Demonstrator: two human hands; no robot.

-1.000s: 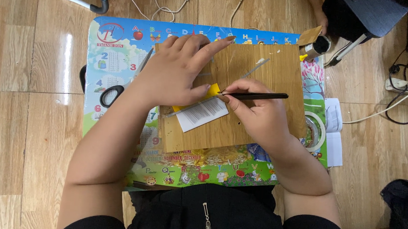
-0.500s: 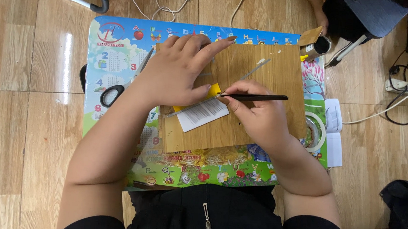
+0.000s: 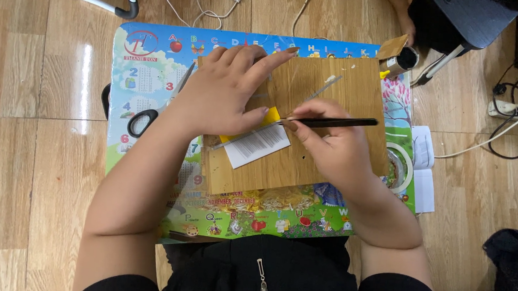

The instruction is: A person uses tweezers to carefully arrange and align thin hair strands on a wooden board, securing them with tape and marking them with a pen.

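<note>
Matt wood-grain board (image 3: 324, 161), glossy printed mat (image 3: 150, 67) – smooth yellow paper (image 3: 272, 114)

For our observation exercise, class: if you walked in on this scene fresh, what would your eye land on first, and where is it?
First, the two hands meeting mid-picture on a wooden board: the left hand presses flat on a small yellow piece, and the right hand holds a slim black tool with its tip at that piece. Next, the bright children's alphabet table under the board, with black-handled scissors at its left.
</note>
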